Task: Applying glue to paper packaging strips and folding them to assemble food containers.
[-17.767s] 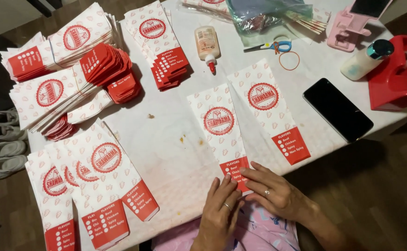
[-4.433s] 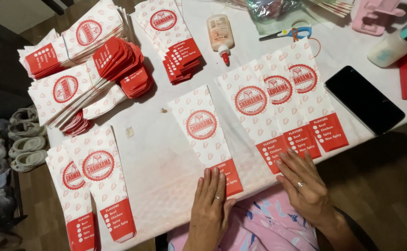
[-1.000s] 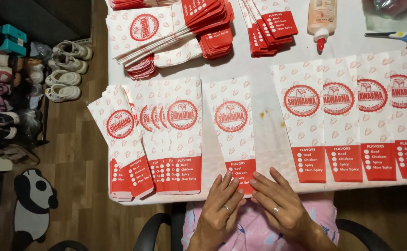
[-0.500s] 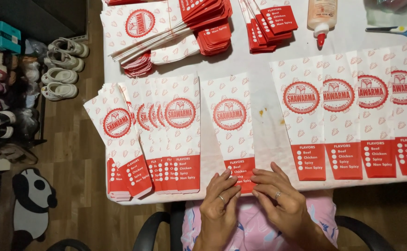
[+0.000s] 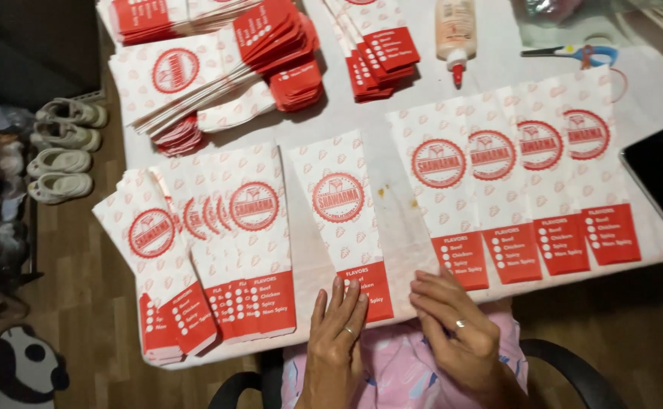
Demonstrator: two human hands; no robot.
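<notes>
Looking down, I see the white worktop point(image 5: 422, 106) filling most of the frame, with stacks of red-and-white paper bags point(image 5: 210, 68) at upper left. A single paper bag point(image 5: 343, 220) lies flat at lower centre, its long axis running up the frame, red end toward me. My left hand point(image 5: 335, 337) rests open, fingers on that red end; my right hand point(image 5: 453, 333) lies open just beside it, the two apart.

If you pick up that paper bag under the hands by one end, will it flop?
The paper bag looks thin and lies flat, so it would probably bend and feel very light. On the smooth white table it may slide easily, which may be why the left hand presses its red end.
</notes>
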